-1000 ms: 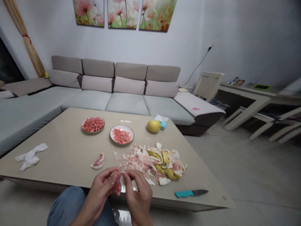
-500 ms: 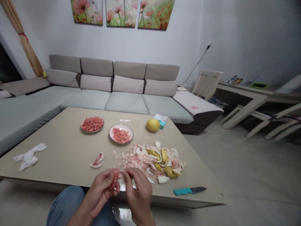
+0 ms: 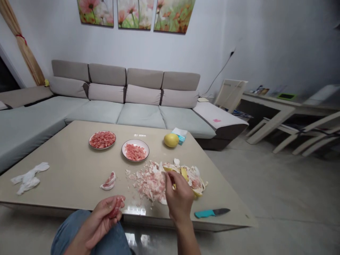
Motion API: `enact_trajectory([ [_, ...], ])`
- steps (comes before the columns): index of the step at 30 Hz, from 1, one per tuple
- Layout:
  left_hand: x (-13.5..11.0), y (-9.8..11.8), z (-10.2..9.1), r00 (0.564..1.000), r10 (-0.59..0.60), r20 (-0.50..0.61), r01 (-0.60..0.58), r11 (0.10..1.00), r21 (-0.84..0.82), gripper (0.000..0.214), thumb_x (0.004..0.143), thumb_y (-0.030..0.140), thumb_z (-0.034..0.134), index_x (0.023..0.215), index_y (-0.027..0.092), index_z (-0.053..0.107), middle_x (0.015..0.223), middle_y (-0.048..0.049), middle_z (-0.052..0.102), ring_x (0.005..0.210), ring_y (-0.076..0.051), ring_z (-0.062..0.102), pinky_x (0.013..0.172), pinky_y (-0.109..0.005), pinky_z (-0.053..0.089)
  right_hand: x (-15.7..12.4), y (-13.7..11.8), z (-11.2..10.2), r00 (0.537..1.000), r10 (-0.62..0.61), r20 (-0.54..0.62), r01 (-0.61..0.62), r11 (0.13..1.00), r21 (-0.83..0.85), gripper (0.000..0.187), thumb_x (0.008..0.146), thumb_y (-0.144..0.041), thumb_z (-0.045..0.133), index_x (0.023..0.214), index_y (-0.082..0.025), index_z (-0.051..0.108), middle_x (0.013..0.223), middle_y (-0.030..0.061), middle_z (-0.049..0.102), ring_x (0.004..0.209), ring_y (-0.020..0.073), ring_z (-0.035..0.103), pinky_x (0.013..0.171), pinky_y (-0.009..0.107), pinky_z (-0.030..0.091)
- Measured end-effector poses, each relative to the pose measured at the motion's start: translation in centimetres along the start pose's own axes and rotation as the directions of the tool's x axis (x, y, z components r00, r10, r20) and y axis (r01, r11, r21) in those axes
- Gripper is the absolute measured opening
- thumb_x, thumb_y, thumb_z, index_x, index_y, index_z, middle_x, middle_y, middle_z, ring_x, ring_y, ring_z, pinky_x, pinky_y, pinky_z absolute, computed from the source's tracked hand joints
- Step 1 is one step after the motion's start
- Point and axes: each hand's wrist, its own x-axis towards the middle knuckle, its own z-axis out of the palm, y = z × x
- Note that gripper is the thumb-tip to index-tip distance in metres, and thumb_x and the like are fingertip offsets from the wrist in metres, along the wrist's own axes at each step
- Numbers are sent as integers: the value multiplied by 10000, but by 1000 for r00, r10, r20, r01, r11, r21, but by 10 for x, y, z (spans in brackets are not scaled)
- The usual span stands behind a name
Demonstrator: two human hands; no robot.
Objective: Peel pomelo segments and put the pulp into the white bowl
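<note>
Near the table's front edge, my left hand [image 3: 107, 214] holds a peeled red pomelo segment [image 3: 116, 208] between thumb and fingers. My right hand [image 3: 179, 193] is over the pile of pomelo peel and membrane scraps [image 3: 152, 182], its thumb and fingers pinched together. Whatever the pinch holds is too small to make out. An unpeeled pomelo wedge [image 3: 108, 181] lies on the table beyond my left hand. Farther back, one plate [image 3: 135, 142] carries some pink pulp pieces, and another plate [image 3: 102, 148] is heaped with them.
A turquoise-handled knife [image 3: 212, 213] lies at the front right of the table [image 3: 74, 170]. At the back stand a whole yellow pomelo [image 3: 171, 140] and a blue tissue pack [image 3: 181, 137]. Crumpled white tissue [image 3: 30, 179] lies on the left. A grey sofa [image 3: 140, 115] is behind the table.
My right hand has left the pomelo segment and moved right, over the scrap pile. My left hand, still holding the segment, has shifted slightly left and down.
</note>
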Motion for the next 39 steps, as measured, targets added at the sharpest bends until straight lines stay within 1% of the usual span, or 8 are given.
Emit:
enact_trajectory([
  [6,-1,1,-5,997,-36,62,46,986,-161,361,716,212,796,1047,99,708,807,-52,696,644,-125,658,576,-217,595,13,58,25,959,-4,284,43,991,-129,279,961,-268,425,962,-156,681,924,108,716,868,221,642,807,323,463],
  [11,0,7,-1,998,-12,69,22,990,-142,316,744,133,760,1053,101,705,852,-58,696,651,-123,657,585,-220,597,8,91,39,934,69,351,5,979,-205,304,933,-299,471,796,-153,700,750,108,685,738,233,620,705,324,446],
  [14,4,11,1,996,1,84,10,990,-138,313,747,106,748,1057,101,702,826,-51,688,630,-113,643,563,-206,589,7,97,38,925,83,371,2,975,-224,233,894,-211,489,948,-155,709,928,143,690,858,258,624,760,355,458],
  [17,14,14,3,991,8,132,13,988,-153,340,742,108,753,1077,106,692,815,-50,684,614,-104,624,544,-197,581,7,76,31,926,68,372,-4,985,-171,267,873,-196,511,1080,-177,678,1109,151,654,1011,276,598,866,403,458],
  [21,34,15,11,985,11,174,19,985,-173,307,728,136,773,1025,113,701,834,-42,688,632,-105,633,559,-193,581,4,11,17,872,-4,489,-153,948,280,175,889,-264,581,1019,-223,691,974,78,708,920,221,645,840,353,502],
  [24,55,15,17,973,-3,231,41,986,-160,284,720,144,784,990,113,703,842,-45,694,643,-113,653,578,-198,585,0,-29,17,865,-45,500,-178,904,389,188,829,-236,682,1017,-233,691,963,61,703,909,208,643,820,327,509],
  [31,90,15,13,931,-41,363,83,992,-100,225,775,174,742,980,97,690,797,-49,671,625,-103,659,570,-173,577,-3,-34,35,901,-125,415,-16,947,320,187,870,-137,592,989,-237,694,905,60,677,852,195,627,761,321,499],
  [39,91,23,-2,934,-90,346,142,981,-129,170,824,143,675,993,123,672,766,-42,648,559,-79,622,512,-152,550,-2,-41,51,867,-329,374,312,944,107,117,833,-88,530,826,-180,601,754,60,639,703,192,571,635,303,448],
])
